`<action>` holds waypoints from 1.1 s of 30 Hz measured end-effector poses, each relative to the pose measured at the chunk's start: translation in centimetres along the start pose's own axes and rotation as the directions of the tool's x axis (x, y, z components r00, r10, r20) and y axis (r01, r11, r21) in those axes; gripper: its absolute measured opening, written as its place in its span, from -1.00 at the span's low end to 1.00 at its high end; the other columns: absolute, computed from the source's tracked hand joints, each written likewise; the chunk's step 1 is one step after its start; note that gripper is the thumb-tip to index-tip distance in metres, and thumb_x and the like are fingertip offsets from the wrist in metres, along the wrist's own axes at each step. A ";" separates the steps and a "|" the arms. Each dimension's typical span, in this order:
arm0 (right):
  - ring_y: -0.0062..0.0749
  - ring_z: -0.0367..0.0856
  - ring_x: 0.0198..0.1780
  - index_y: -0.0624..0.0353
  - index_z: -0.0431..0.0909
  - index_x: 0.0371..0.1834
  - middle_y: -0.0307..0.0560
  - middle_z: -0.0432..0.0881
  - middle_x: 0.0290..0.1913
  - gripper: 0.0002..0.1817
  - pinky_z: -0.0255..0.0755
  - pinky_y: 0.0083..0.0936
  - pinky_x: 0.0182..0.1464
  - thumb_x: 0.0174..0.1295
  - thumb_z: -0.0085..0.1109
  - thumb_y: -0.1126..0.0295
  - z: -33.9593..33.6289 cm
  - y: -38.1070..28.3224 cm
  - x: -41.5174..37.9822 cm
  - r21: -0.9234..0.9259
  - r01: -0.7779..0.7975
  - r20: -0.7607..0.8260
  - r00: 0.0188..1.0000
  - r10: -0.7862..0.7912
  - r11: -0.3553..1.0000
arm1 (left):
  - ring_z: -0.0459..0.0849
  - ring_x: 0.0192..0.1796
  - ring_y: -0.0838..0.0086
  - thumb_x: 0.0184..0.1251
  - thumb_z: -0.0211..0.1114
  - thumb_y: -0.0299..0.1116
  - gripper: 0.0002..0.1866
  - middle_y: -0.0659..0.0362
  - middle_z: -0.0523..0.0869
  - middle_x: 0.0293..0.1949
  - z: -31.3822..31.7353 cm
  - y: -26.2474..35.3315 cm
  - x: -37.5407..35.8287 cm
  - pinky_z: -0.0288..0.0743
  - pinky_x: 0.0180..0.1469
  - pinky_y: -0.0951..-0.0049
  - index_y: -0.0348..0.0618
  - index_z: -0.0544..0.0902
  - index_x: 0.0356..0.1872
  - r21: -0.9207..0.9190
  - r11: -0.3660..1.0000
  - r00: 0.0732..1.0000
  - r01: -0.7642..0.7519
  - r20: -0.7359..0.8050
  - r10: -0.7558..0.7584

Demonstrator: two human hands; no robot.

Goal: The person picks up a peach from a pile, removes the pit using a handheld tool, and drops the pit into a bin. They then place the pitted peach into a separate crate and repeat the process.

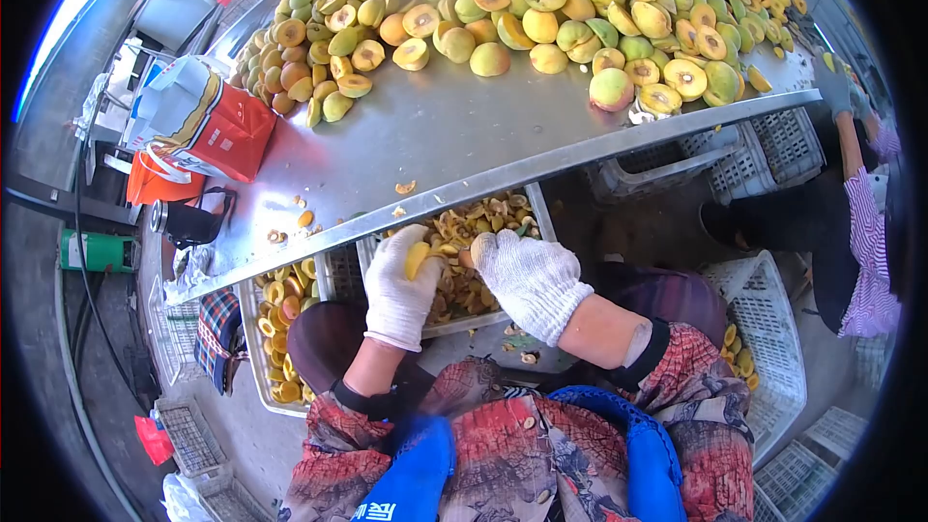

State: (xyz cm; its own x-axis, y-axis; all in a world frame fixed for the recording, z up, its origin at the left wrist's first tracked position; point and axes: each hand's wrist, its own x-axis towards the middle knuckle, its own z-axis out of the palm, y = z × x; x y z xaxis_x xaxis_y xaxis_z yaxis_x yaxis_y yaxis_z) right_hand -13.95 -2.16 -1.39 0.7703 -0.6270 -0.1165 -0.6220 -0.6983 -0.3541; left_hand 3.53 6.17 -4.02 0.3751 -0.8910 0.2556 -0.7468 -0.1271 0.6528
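My left hand (398,282), in a white knit glove, grips a yellow fruit half (418,257) just below the edge of the steel table (454,150). My right hand (530,275), also gloved, is closed right beside it; a small tool may be in it but I cannot make it out. Both hands hover over a white crate of pits and scraps (474,251) under the table edge. A big heap of whole and halved peaches (541,10) covers the far side of the table.
A crate of cut fruit halves (280,329) sits low at the left. A red and white bag (208,121) stands on the table's left end. Empty plastic crates (768,329) lie at the right. Another person in a striped sleeve (865,232) works at the right edge.
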 end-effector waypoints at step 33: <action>-0.09 0.65 -0.38 0.09 0.43 -0.22 0.01 0.55 -0.42 -0.79 0.56 -0.21 -0.42 0.21 0.13 0.23 0.9 1.2 -0.1 0.175 0.015 -0.203 0.979 0.021 0.985 | 0.65 -0.18 0.39 0.37 -0.04 0.30 -0.30 0.10 0.65 -0.26 -0.3 0.6 0.4 0.59 -0.08 0.36 -0.27 0.56 -0.04 -0.872 0.062 0.774 0.486 0.396 -0.494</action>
State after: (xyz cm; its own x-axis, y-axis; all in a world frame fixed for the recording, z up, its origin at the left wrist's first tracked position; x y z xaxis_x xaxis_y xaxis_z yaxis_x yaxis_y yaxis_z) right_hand -14.68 -2.62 -2.64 0.7124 -0.6987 0.0665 -0.5764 -0.6365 -0.5124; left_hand 3.44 5.84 -3.28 0.4415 -0.7997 -0.4068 0.6147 -0.0607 0.7864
